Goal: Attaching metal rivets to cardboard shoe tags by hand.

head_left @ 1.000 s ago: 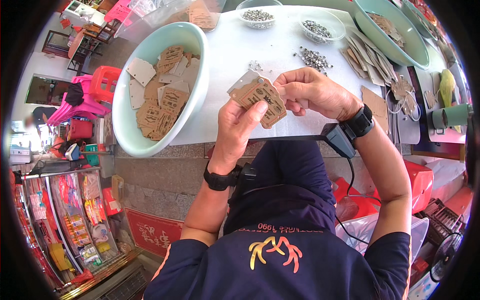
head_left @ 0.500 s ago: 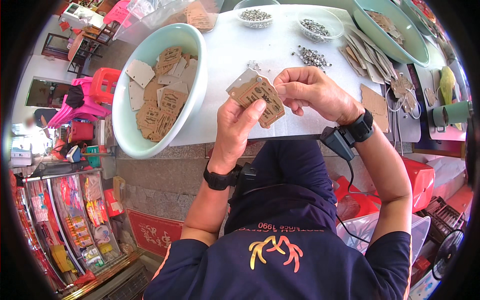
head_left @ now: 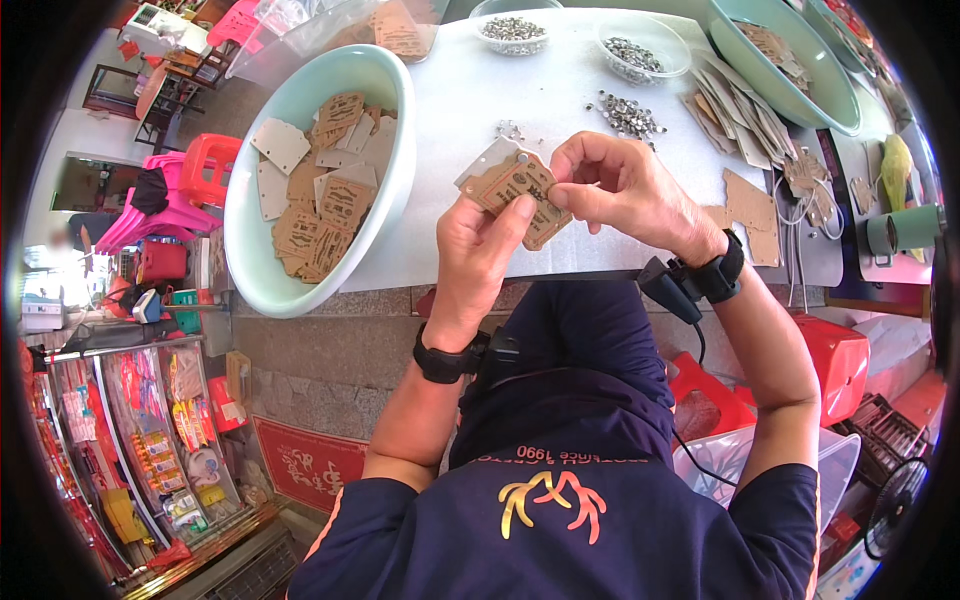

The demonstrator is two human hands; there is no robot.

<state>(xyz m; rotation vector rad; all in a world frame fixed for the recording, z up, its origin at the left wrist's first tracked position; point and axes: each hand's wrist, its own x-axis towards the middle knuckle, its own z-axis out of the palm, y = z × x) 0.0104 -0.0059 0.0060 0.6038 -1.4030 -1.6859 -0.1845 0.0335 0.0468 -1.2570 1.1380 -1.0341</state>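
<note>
My left hand (head_left: 475, 250) grips a small stack of printed brown cardboard tags (head_left: 512, 188) above the near edge of the table, with the thumb on the printed face. A grey-backed piece juts out at the stack's upper left, and a small metal stud shows near its top edge. My right hand (head_left: 635, 190) is closed at the stack's right edge, thumb and forefinger pinching it. Whether a small part sits between those fingertips is hidden. Just beyond the hands lie a few small clear bits (head_left: 510, 131) and a pile of metal studs (head_left: 628, 115).
A pale green basin (head_left: 398, 200) of cardboard tags stands at the left. Two clear tubs (head_left: 515, 45) of metal studs sit at the back. Stacked cardboard (head_left: 735, 110), loose cardboard (head_left: 750, 215), white cords (head_left: 793, 240) and another green basin (head_left: 850, 110) are on the right.
My right thumb has moved slightly left and down, over the edge of the tags. The stack has tilted a little; my left hand still grips it.
</note>
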